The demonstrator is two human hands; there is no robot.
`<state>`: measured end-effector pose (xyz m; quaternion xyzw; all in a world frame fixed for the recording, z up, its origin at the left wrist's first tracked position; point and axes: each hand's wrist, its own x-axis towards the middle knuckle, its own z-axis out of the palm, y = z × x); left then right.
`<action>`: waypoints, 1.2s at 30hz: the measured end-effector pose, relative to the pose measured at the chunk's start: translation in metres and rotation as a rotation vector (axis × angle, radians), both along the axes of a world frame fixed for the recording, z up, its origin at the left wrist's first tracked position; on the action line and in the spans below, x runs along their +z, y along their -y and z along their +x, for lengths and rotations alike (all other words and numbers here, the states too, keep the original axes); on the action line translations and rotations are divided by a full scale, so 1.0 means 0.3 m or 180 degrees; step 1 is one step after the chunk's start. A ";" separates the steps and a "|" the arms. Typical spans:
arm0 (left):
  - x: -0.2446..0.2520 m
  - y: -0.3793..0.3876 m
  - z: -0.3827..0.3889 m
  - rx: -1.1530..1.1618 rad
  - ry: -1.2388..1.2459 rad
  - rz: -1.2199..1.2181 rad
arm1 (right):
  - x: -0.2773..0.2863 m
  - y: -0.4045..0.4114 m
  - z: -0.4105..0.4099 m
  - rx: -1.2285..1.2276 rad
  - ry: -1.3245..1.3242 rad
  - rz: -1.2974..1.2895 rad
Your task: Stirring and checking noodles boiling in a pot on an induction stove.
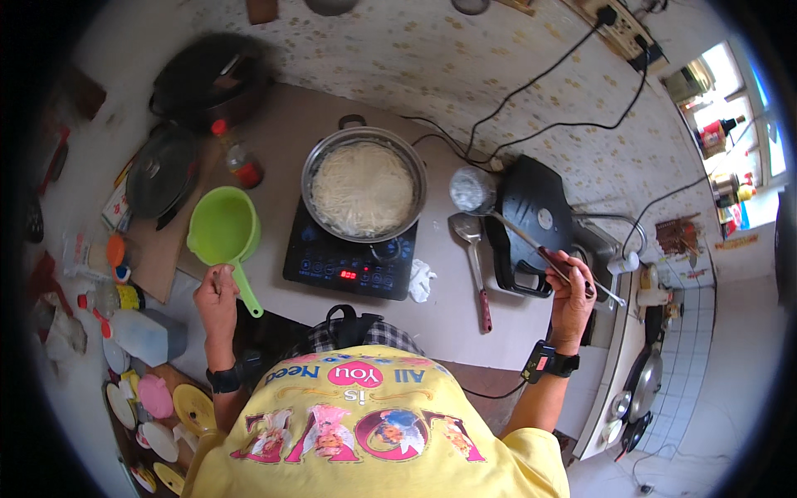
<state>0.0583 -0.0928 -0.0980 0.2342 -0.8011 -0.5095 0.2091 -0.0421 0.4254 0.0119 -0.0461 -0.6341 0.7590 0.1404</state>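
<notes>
My right hand [570, 289] grips the dark red handle of a long metal ladle or skimmer [473, 190], whose round head hangs left of a black electric griddle [538, 218]. My left hand [216, 295], fingers curled, is at the handle of a green plastic dipper [225, 224]; whether it grips the handle is unclear. Between the hands, a steel pot [305, 187] full of pale noodle-like strands [364, 187] sits on a black induction cooker [345, 280] with a lit red display. A metal spatula [476, 255] with a red handle lies on the table near my right hand.
Crumpled white tissue [422, 280] lies beside the cooker. Left are a red-capped bottle [243, 159], a dark lidded pot [208, 81], a pan lid [162, 171] and a plastic jug [146, 333]. Black cables [548, 124] run along the wall. A sink tap [616, 218] stands right.
</notes>
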 end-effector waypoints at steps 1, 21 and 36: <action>-0.007 -0.005 -0.013 -0.0109 -0.0008 0.0034 | 0.011 -0.051 0.025 -0.0195 -0.0024 0.0045; 0.019 -0.113 -0.059 -0.0284 0.0113 -0.0164 | -0.222 -0.804 -0.031 -0.2287 0.0464 0.3269; 0.003 -0.090 0.007 0.0173 0.0118 -0.0356 | -0.038 -0.280 0.003 -0.0931 -0.0175 0.2213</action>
